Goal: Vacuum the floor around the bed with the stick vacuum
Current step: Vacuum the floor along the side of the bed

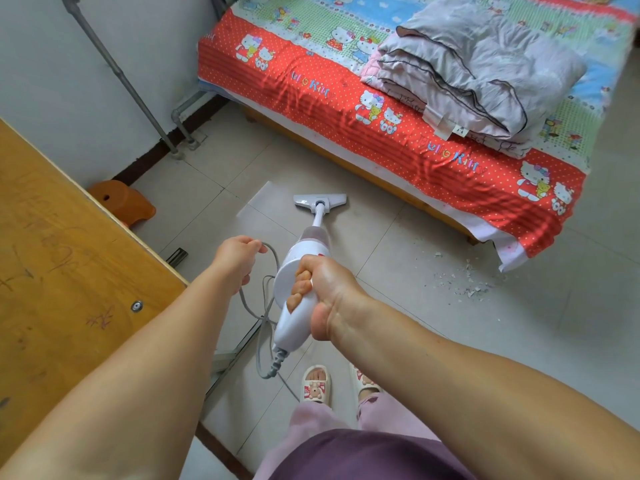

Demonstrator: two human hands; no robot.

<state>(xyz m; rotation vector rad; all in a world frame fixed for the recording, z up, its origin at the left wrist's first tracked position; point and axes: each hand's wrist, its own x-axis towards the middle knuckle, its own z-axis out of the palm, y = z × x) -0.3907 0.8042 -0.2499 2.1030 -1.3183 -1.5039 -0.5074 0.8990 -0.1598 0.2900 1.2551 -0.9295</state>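
A white and pink stick vacuum (302,258) stands on the tiled floor (381,271) in front of me. Its flat white head (320,200) lies on the tiles a short way from the bed's long side. My right hand (325,282) grips the vacuum's handle. My left hand (239,256) holds a loop of the grey power cord (266,306) beside the vacuum's body. The bed (398,133) has a red cartoon-cat sheet and runs along the upper right. Pale debris (464,282) is scattered on the floor near the bed's near corner.
A wooden desk (59,265) fills the left side, with an orange stool (121,202) behind it by the wall. Grey pipes (131,84) run down the wall to the floor. A folded grey quilt (474,77) lies on the bed. My slippered feet (315,382) stand below the vacuum.
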